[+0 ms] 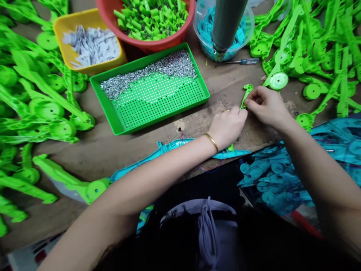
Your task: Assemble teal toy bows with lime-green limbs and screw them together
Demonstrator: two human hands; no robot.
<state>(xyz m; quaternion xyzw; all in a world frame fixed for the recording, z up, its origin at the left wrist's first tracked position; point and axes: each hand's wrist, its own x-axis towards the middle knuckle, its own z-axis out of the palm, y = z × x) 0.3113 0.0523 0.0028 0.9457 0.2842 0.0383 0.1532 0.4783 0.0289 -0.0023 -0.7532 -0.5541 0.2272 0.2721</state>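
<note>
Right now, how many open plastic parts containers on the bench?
4: rectangular yellow tub, upper left; round red bowl, right of it; round clear tub, partly behind a grey cylindrical tool; perforated green tray, in front. Others may be hidden.

Small part [248, 90], upper right of the frame: lime green. Tray [105, 107], centre: green, patterned with a regular grid of holes; screws [180, 64], along its upper edge: silver. Bin [98, 68], upper left: yellow; flat pieces [93, 47] inside: pale grey. Tub [146, 46], top centre: red; cylinders [152, 19] inside: lime green with black. Elongated housing [152, 155], lower centre: turquoise; wires [181, 139]: red and blue. Tabletop [84, 150]: brown.
</note>
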